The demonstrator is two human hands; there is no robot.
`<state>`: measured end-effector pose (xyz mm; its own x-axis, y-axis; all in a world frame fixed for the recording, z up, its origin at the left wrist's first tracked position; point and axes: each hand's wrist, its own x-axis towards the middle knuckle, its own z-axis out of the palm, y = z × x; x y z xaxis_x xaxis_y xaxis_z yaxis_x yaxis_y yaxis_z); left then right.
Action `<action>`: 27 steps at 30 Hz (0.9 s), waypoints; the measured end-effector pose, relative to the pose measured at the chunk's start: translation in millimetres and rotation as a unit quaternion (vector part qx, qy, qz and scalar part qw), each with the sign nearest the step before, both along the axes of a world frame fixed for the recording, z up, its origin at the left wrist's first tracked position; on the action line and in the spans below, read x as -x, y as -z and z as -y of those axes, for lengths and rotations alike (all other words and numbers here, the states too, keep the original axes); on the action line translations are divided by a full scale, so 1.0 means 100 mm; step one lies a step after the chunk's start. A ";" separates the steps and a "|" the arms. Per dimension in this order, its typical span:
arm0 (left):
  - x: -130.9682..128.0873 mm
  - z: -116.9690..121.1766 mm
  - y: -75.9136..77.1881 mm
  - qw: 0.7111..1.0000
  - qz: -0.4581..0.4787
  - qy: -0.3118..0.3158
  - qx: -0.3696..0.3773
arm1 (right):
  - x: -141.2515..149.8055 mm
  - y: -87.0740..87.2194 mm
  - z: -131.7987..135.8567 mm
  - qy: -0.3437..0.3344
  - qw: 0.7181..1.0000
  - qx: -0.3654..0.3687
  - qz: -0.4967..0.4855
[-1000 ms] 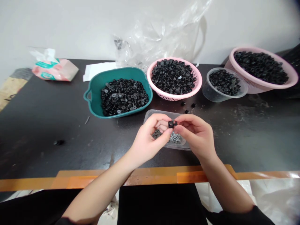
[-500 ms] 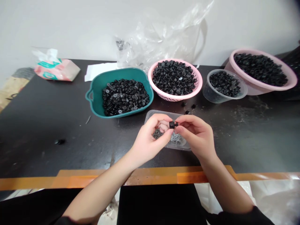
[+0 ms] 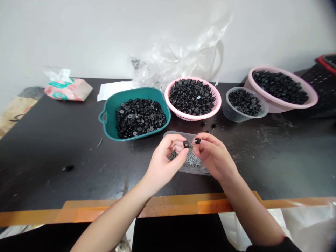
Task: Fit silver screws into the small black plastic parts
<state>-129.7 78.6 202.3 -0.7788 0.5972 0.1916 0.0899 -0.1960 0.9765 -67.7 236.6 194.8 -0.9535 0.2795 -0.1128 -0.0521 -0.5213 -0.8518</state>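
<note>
Between thumb and fingertips, my left hand (image 3: pixel 168 154) pinches a black plastic cap (image 3: pixel 186 144) with an opening in its side. My right hand (image 3: pixel 214 154) grips a small black plastic piece (image 3: pixel 197 140) with a pale metal tip sticking out toward the left. A short gap separates the two parts. Both hands are raised over a clear plastic tray (image 3: pixel 202 171) of loose metal screws (image 3: pixel 193 159), covering part of it.
Behind the tray stand a green basin (image 3: pixel 104 119) and a pink basket (image 3: pixel 181 114), both full of black parts. Farther right are a clear tub (image 3: pixel 231 113) and a larger pink basket (image 3: pixel 313 101). A tissue pack (image 3: pixel 81 89) lies at back left.
The two black parts were together between my hands and are now apart. My right hand has turned, showing the metal tip. The camera view has shifted slightly.
</note>
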 end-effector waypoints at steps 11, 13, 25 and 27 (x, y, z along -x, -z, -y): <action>-0.02 -0.01 0.02 1.000 -0.017 -0.003 -0.007 | -0.03 0.00 0.06 0.031 0.993 -0.098 -0.053; -0.02 0.00 0.02 0.999 -0.035 -0.001 -0.008 | -0.05 0.01 0.06 0.037 0.990 -0.118 -0.065; -0.02 0.01 -0.01 0.998 -0.059 0.005 0.002 | -0.11 0.03 0.08 0.029 0.979 -0.187 -0.082; -0.02 0.01 -0.01 0.998 -0.060 0.008 -0.001 | -0.11 0.03 0.08 0.030 0.976 -0.196 -0.084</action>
<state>-127.8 77.9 203.1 -0.7412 0.6083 0.2838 0.2030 -0.1998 0.9586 -56.6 228.5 192.1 -0.9300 0.3249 0.1717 -0.2293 -0.1480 -0.9620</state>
